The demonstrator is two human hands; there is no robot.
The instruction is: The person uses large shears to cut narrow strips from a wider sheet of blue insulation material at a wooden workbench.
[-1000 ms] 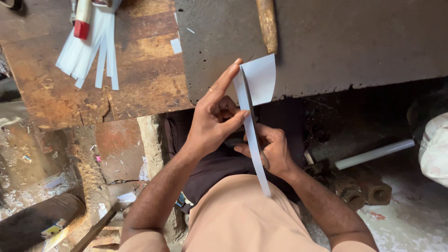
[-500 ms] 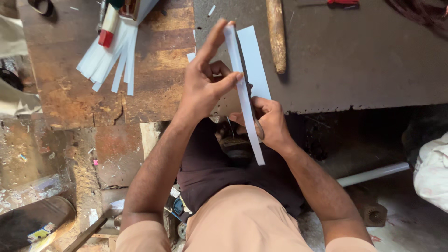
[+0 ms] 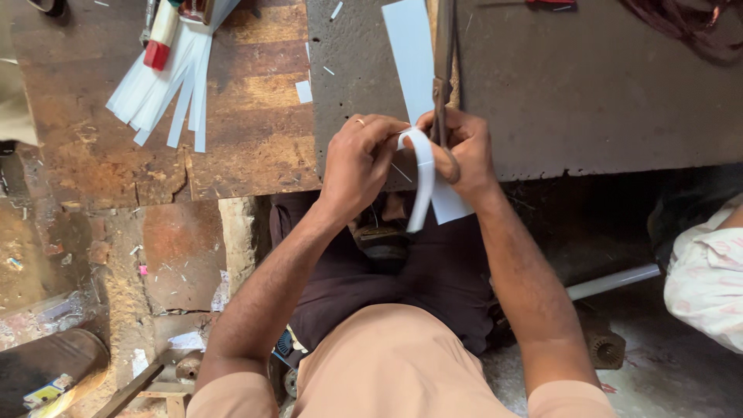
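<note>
My right hand (image 3: 464, 151) grips a pair of long metal shears (image 3: 443, 73) whose blades lie along a white sheet (image 3: 409, 54) on the dark grey board (image 3: 588, 93). My left hand (image 3: 360, 159), a ring on one finger, pinches a narrow white strip (image 3: 424, 182) that curls down off the sheet's edge beside the shears. Both hands sit together at the board's near edge, above my lap.
A fan of cut white strips (image 3: 166, 89) lies on the worn wooden bench (image 3: 248, 147) at the upper left, under a red-capped tool (image 3: 159, 42). Another person's patterned sleeve (image 3: 708, 271) is at the right edge. A white pipe (image 3: 611, 282) lies on the floor.
The sheet, earlier held up between both hands, now lies flat on the board. My right hand has the shears along it and a strip curls off in my left hand.
</note>
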